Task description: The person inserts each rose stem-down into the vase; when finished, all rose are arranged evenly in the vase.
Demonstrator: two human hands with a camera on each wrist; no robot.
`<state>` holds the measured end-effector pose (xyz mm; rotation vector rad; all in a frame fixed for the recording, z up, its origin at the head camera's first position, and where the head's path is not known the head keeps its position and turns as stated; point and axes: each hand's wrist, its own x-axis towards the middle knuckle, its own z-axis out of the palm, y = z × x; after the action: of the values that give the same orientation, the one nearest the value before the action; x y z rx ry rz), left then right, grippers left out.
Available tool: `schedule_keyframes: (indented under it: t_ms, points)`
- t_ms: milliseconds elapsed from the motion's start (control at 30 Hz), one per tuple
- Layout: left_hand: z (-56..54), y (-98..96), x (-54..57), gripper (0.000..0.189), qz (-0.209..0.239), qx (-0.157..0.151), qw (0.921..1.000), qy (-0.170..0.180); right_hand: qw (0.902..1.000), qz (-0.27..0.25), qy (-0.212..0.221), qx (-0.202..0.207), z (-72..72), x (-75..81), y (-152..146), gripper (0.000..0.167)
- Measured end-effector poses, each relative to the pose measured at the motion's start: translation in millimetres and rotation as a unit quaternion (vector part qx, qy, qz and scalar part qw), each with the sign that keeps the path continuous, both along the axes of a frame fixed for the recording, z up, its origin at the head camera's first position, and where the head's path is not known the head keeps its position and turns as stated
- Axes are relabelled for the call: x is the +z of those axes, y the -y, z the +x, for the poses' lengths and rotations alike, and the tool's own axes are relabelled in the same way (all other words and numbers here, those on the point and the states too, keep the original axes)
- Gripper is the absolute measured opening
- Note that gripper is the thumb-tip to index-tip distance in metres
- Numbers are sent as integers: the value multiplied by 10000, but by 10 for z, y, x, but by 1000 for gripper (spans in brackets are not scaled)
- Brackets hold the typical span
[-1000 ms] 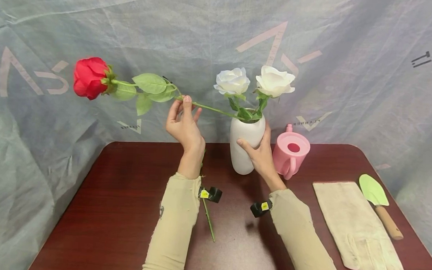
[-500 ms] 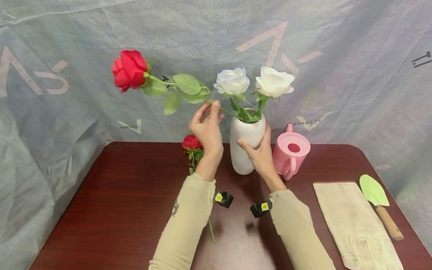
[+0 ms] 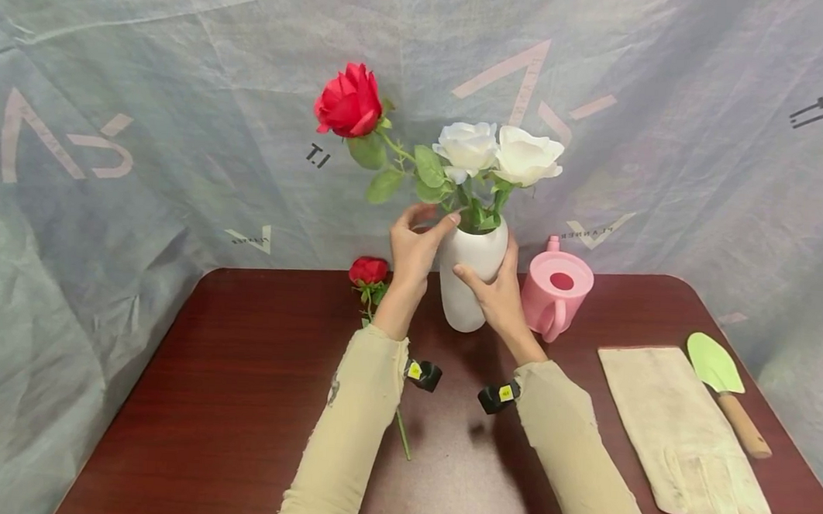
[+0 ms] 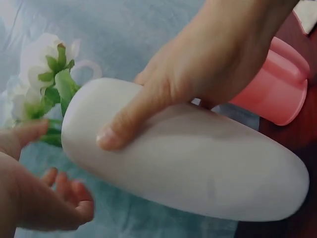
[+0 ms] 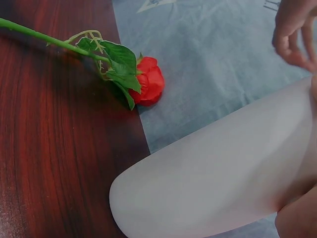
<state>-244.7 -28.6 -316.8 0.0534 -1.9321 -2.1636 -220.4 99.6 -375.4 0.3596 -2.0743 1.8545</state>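
A red rose [image 3: 350,102] with green leaves leans left out of a tall white vase [image 3: 472,272], beside two white roses [image 3: 497,153]. My left hand [image 3: 412,245] is at the vase mouth, by the rose's lower leaves. In the left wrist view, the thumb of that left hand [image 4: 39,193] reaches the greenery, with a gap between it and the bent fingers. My right hand [image 3: 496,296] grips the vase from the right, thumb across its front. From the right wrist, the white vase [image 5: 213,173] looks tilted, its mouth out of frame.
Another red rose [image 3: 368,270] lies on the brown table [image 3: 237,395], partly behind my left forearm. A pink watering can [image 3: 556,292] stands just right of the vase. Farther right lie cream gloves [image 3: 681,434] and a green trowel [image 3: 716,362] with a wooden handle. Grey cloth hangs behind.
The held red rose has moved right and swung more upright, its stem sinking into the vase. My left hand moved right to the vase mouth, its thumb now apart from the fingers.
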Motion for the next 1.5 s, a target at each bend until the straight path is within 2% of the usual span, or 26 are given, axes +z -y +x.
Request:
schedule_keyframes:
  t_ms: [100,167,333,467,567,633,733,833,900,1000,1133,1167,1233,1300,1400,1467,1500]
  points:
    - [67,78,-88,57,-2,-385,9985,386,10000,-72,-41,20,-2,1,-5,91]
    - [123,138,-181,59,165,-442,9975,522,10000,-79,-56,21,-2,2,-5,91]
    - [283,371,-484,45,803,-85,9951,565,10000,-28,-63,-35,0,-3,-8,91]
    - [424,629,-722,35,847,211,9931,780,10000,-37,-73,-36,-2,-12,-12,91]
    - [549,837,-902,34,322,343,9937,1014,9999,-57,-85,-19,1,-17,-8,90]
    - [636,965,-1023,35,-236,447,9916,1189,10000,-60,-74,-15,2,-19,-9,90]
    - [750,1120,-1194,36,-1288,569,9778,1551,10000,-42,-21,-16,6,-18,-8,91]
    - [811,1199,-1344,35,-2030,512,9616,1775,10000,-32,14,-13,8,-14,-10,92]
    - [815,1206,-1420,34,-2233,401,9562,1849,10000,-25,27,-15,10,-10,-13,93]
    - [788,1162,-1496,32,-2227,230,9570,1842,10000,-27,36,-18,16,-3,-16,92]
    - [742,1086,-1535,30,-2364,266,9541,1818,10000,-44,78,-16,24,-2,-16,91]
    - [734,1068,-1539,30,-2485,306,9507,1828,9999,-49,90,-11,26,-1,-15,91]
    - [720,1032,-1546,29,-2890,382,9378,1883,9999,-40,101,-6,24,-3,-13,91]
    - [701,995,-1556,28,-3397,436,9192,1944,10000,-11,87,-21,20,-5,-13,92]
    - [665,937,-1554,38,-4096,513,8890,1983,10000,7,49,-43,12,-4,-18,92]
    - [645,909,-1544,43,-4310,592,8780,1999,10000,14,44,-49,11,-4,-22,93]
    - [639,901,-1538,44,-4358,619,8752,2005,10000,8,51,-48,14,-1,-23,93]
